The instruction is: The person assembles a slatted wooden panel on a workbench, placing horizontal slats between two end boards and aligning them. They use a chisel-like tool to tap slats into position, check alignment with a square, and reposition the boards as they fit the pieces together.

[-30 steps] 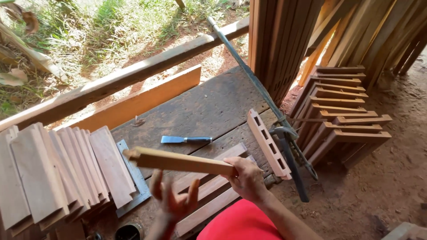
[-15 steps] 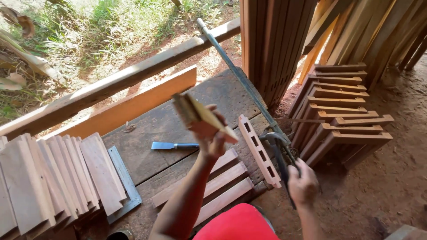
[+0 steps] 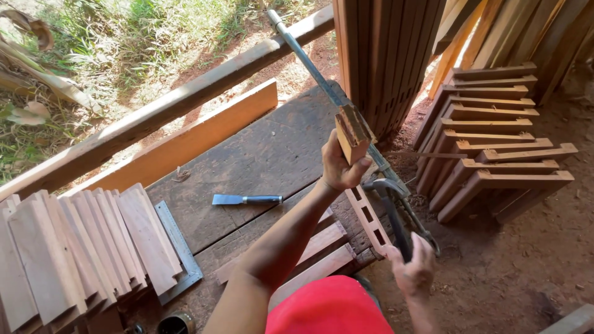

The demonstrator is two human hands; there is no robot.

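Note:
My left hand [image 3: 339, 166] is raised over the dark workbench [image 3: 266, 154] and grips a short wooden slat [image 3: 352, 131], seen end-on. My right hand [image 3: 411, 271] is low at the bench's right edge, closed around the black handle of a claw hammer [image 3: 390, 204], whose head points up to the left. A rail with rectangular mortises [image 3: 370, 221] lies on the bench just left of the hammer. Beside it lie a few longer slats [image 3: 322, 247].
A blue-bladed chisel [image 3: 246, 199] lies mid-bench. A row of slats [image 3: 74, 253] leans at the left beside a steel square [image 3: 179, 247]. A long metal clamp bar [image 3: 322, 77] runs diagonally. Stacked wooden frames [image 3: 495, 136] and upright planks [image 3: 383, 55] stand right.
My left hand lifted the slat off the bench and carried it up and to the right. My right hand left the slat, dropped to the bench edge and closed on the hammer handle.

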